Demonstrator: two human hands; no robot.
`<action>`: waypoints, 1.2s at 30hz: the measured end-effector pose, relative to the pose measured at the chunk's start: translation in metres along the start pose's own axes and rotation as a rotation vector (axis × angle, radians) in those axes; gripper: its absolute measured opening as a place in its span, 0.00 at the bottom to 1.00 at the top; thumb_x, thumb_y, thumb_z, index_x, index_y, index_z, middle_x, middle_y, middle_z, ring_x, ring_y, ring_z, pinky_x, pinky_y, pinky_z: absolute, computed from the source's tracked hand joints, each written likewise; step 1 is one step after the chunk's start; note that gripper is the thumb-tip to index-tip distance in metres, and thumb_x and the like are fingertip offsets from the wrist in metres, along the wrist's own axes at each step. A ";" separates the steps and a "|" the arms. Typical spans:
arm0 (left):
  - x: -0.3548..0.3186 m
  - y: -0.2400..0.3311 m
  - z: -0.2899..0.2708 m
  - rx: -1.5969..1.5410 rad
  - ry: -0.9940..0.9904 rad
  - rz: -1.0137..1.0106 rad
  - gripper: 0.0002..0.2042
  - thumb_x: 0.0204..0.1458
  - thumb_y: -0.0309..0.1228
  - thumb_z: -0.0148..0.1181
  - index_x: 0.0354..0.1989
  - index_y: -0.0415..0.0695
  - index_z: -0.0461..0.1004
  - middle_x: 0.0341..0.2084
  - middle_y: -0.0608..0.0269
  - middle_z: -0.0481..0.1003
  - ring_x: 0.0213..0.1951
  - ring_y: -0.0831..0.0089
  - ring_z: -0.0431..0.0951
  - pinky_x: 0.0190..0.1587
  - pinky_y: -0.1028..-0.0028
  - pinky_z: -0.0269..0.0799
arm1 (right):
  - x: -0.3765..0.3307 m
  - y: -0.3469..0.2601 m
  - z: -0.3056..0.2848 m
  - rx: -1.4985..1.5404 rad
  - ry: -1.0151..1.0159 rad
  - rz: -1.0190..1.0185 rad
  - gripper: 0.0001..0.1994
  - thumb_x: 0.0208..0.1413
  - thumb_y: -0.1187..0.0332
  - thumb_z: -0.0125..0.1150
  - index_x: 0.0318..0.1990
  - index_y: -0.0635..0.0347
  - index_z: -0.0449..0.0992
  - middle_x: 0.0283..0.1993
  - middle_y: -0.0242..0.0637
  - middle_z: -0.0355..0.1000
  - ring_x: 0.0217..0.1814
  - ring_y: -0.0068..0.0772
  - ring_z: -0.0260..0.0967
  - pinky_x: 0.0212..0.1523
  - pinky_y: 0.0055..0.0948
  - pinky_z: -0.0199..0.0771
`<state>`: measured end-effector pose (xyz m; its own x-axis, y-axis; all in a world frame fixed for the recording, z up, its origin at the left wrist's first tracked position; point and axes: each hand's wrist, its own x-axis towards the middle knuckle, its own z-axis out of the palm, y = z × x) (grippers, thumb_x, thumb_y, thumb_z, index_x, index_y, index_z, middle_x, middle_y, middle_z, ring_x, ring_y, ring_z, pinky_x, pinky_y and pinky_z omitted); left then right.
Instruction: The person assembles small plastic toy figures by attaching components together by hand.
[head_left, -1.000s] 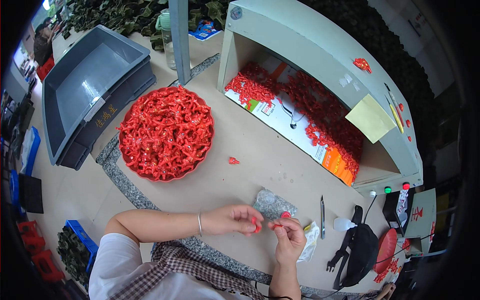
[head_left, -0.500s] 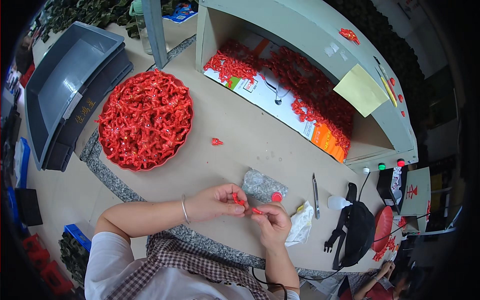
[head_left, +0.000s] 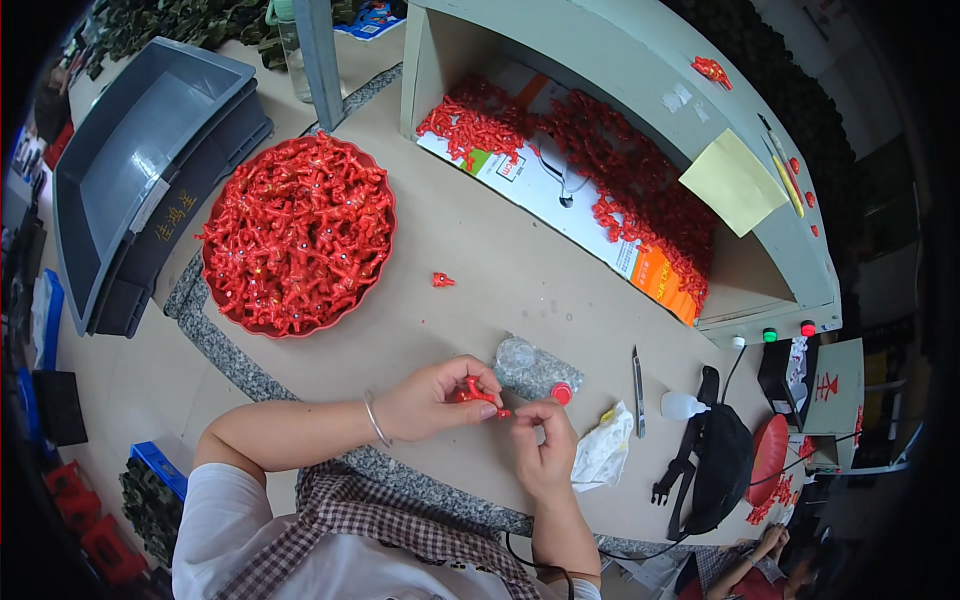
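My left hand [head_left: 445, 397] pinches a small red plastic figure [head_left: 474, 390] between thumb and fingers, and parts of it stick out past the fingertips. Close by on its right, my right hand [head_left: 543, 445] has its fingers curled together; what lies in them, if anything, cannot be made out. A small red tip shows between the two hands. Beyond them, a single red piece [head_left: 443, 280] lies on the table. A round red tray [head_left: 388, 240] heaped with similar red figures stands to the left.
A stone slab [head_left: 535, 372] with a clear round dish and red cap lies past my hands. On the right are a crumpled white cloth [head_left: 602, 450], tweezers [head_left: 639, 390], a white squeeze bottle [head_left: 682, 406] and a black waist bag [head_left: 722, 470]. A cabinet [head_left: 450, 40] holds red parts; grey bins [head_left: 150, 180] stand left.
The red piece that was in my right fingers now shows at the figure in my left hand. My right hand has drawn slightly away from it. The whole view has shifted a little.
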<state>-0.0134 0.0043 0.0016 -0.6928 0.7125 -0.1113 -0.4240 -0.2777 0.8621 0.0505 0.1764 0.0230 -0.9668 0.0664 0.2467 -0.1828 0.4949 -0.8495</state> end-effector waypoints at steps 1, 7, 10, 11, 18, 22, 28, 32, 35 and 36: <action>-0.001 0.000 0.001 0.058 0.010 0.089 0.10 0.52 0.27 0.53 0.41 0.41 0.65 0.31 0.67 0.72 0.35 0.82 0.71 0.40 0.81 0.67 | 0.000 0.002 -0.002 0.095 -0.079 0.067 0.05 0.48 0.72 0.57 0.29 0.62 0.69 0.25 0.33 0.65 0.26 0.23 0.63 0.27 0.21 0.64; -0.002 0.003 0.002 0.230 -0.037 0.056 0.10 0.51 0.26 0.54 0.42 0.41 0.66 0.35 0.64 0.72 0.39 0.81 0.70 0.44 0.80 0.66 | -0.002 -0.003 -0.011 0.353 -0.159 0.295 0.10 0.57 0.67 0.48 0.26 0.62 0.66 0.23 0.30 0.63 0.25 0.19 0.59 0.28 0.19 0.60; -0.001 0.001 -0.005 0.149 -0.031 -0.013 0.10 0.51 0.27 0.54 0.42 0.41 0.67 0.37 0.63 0.73 0.40 0.80 0.71 0.44 0.79 0.66 | -0.002 0.000 -0.028 0.406 -0.078 0.274 0.09 0.56 0.69 0.48 0.25 0.62 0.66 0.24 0.31 0.63 0.26 0.21 0.58 0.29 0.19 0.59; 0.000 0.000 -0.007 0.145 -0.040 -0.010 0.10 0.51 0.27 0.54 0.42 0.41 0.67 0.37 0.63 0.73 0.40 0.80 0.71 0.44 0.79 0.66 | -0.001 0.002 -0.036 0.375 -0.051 0.186 0.08 0.56 0.71 0.48 0.25 0.62 0.66 0.25 0.31 0.63 0.27 0.21 0.58 0.31 0.19 0.58; 0.002 0.016 -0.002 0.004 -0.101 -0.311 0.13 0.56 0.28 0.47 0.50 0.43 0.61 0.37 0.58 0.73 0.39 0.74 0.73 0.44 0.75 0.69 | 0.002 0.028 -0.062 0.105 0.058 0.294 0.13 0.57 0.67 0.47 0.21 0.61 0.65 0.22 0.28 0.59 0.24 0.17 0.55 0.28 0.18 0.56; 0.003 0.010 0.003 -0.222 0.066 -0.430 0.14 0.58 0.32 0.42 0.51 0.45 0.60 0.36 0.57 0.73 0.36 0.73 0.75 0.38 0.77 0.71 | 0.005 0.048 -0.054 0.110 0.067 0.395 0.14 0.56 0.67 0.50 0.20 0.63 0.66 0.21 0.28 0.60 0.24 0.18 0.55 0.26 0.18 0.55; 0.003 0.020 -0.010 -0.101 -0.090 -0.622 0.14 0.58 0.33 0.41 0.51 0.43 0.61 0.35 0.57 0.73 0.31 0.74 0.75 0.31 0.82 0.70 | 0.005 0.053 -0.051 0.087 0.094 0.426 0.13 0.54 0.69 0.51 0.19 0.64 0.66 0.20 0.31 0.62 0.25 0.22 0.57 0.28 0.21 0.59; -0.006 0.014 -0.004 -0.160 0.025 -0.588 0.15 0.56 0.34 0.46 0.50 0.42 0.61 0.36 0.59 0.72 0.37 0.72 0.73 0.35 0.77 0.68 | 0.008 0.050 -0.048 0.077 0.100 0.429 0.13 0.53 0.70 0.51 0.19 0.64 0.66 0.20 0.32 0.62 0.25 0.23 0.58 0.28 0.22 0.59; -0.017 0.019 0.008 -0.304 -0.002 -0.481 0.14 0.57 0.28 0.43 0.51 0.42 0.62 0.41 0.56 0.71 0.41 0.73 0.73 0.41 0.78 0.69 | 0.008 0.053 -0.049 0.065 0.107 0.430 0.13 0.53 0.70 0.52 0.19 0.65 0.66 0.20 0.32 0.62 0.25 0.23 0.58 0.28 0.22 0.60; -0.024 0.017 0.009 -0.313 -0.069 -0.454 0.14 0.57 0.26 0.44 0.51 0.42 0.62 0.43 0.56 0.70 0.45 0.71 0.71 0.45 0.76 0.67 | 0.008 0.052 -0.049 0.065 0.108 0.431 0.13 0.53 0.70 0.52 0.19 0.65 0.66 0.20 0.32 0.62 0.25 0.23 0.58 0.28 0.22 0.60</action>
<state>0.0015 -0.0116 0.0234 -0.3648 0.8429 -0.3954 -0.8314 -0.1038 0.5459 0.0417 0.2450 0.0038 -0.9337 0.3461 -0.0915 0.2180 0.3467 -0.9123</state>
